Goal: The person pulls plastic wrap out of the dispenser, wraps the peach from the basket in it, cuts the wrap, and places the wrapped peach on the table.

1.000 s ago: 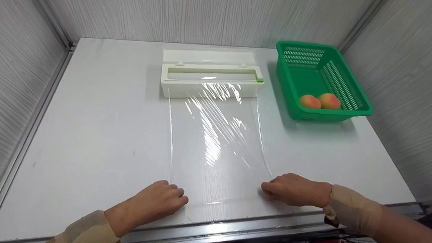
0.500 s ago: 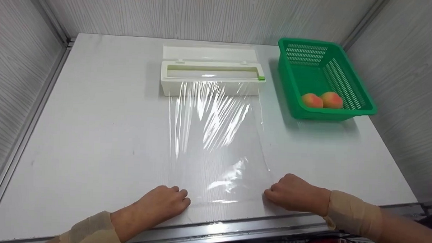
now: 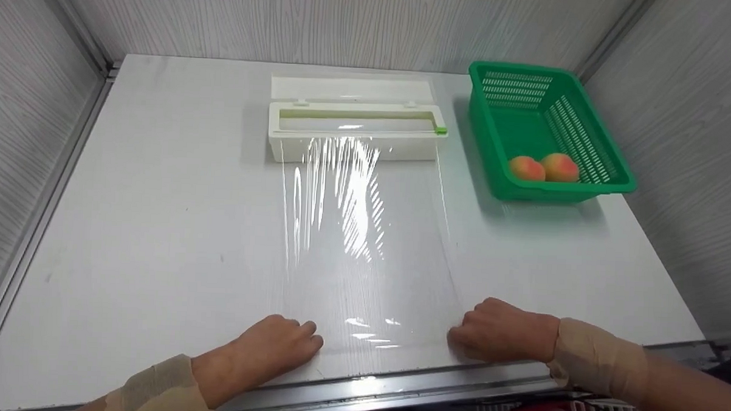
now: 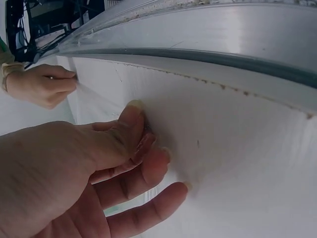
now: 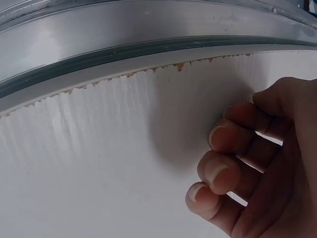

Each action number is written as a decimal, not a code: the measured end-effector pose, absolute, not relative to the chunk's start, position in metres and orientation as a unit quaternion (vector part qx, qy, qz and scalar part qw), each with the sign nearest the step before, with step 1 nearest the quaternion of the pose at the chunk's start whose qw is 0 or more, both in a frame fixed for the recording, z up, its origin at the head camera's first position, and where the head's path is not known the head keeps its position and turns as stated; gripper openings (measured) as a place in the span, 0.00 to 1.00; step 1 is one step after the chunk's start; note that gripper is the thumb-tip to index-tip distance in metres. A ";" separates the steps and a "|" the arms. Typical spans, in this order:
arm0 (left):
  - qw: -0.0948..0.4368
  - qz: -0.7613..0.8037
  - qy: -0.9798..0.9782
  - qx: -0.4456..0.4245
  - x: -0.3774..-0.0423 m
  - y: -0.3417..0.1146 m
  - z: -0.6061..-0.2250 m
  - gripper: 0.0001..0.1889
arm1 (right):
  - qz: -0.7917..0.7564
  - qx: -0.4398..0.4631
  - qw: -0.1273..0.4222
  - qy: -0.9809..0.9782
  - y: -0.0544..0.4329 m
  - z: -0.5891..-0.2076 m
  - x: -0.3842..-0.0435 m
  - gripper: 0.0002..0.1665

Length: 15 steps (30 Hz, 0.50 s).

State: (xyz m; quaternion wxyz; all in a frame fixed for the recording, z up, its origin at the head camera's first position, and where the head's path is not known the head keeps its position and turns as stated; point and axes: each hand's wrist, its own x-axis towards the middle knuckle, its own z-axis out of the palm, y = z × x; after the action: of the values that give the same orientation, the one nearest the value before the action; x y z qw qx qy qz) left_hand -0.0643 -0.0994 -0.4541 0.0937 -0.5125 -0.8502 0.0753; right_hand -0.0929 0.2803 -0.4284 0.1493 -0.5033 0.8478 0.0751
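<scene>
A clear sheet of plastic wrap [image 3: 364, 230] stretches from the white wrap dispenser [image 3: 355, 147] to the table's front edge. My left hand [image 3: 275, 346] pinches its near left corner between thumb and index finger, as the left wrist view shows, with the other fingers loosely bent. At the near right corner my right hand [image 3: 501, 330] pinches the film, its fingers curled in the right wrist view. The dispenser's lid [image 3: 351, 89] is folded back, and a green slider [image 3: 441, 130] sits at its right end. The film shows bright wrinkles near the dispenser.
A green basket [image 3: 495, 146] stands at the back right, with two peaches [image 3: 560, 168] in its near end. The white table [image 3: 140, 222] has a metal rail [image 3: 365, 388] along its front. Wood-patterned walls [image 3: 359, 26] enclose the back and sides.
Both hands have drawn slightly toward the table's front edge with the film. The wrinkles and reflections on the film have shifted. The dispenser and basket look unmoved on the table.
</scene>
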 end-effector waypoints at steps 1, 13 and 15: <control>0.088 0.074 -0.852 -0.511 -0.064 -0.099 -0.454 0.12 | 0.074 -0.502 0.152 0.848 0.280 -0.428 -0.093 0.09; -0.054 0.054 -0.892 -0.445 -0.059 -0.090 -0.447 0.34 | 0.084 -0.510 0.132 0.846 0.277 -0.425 -0.091 0.11; -0.060 0.062 -0.895 -0.439 -0.057 -0.089 -0.448 0.35 | 0.084 -0.511 0.137 0.844 0.279 -0.423 -0.090 0.12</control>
State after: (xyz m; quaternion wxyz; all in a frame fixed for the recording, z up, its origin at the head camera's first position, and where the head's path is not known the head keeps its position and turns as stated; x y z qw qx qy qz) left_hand -0.0571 -0.0888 -0.4476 -0.0598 -0.4386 -0.8945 0.0621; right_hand -0.0905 0.2786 -0.4233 0.1371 -0.5111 0.8443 0.0841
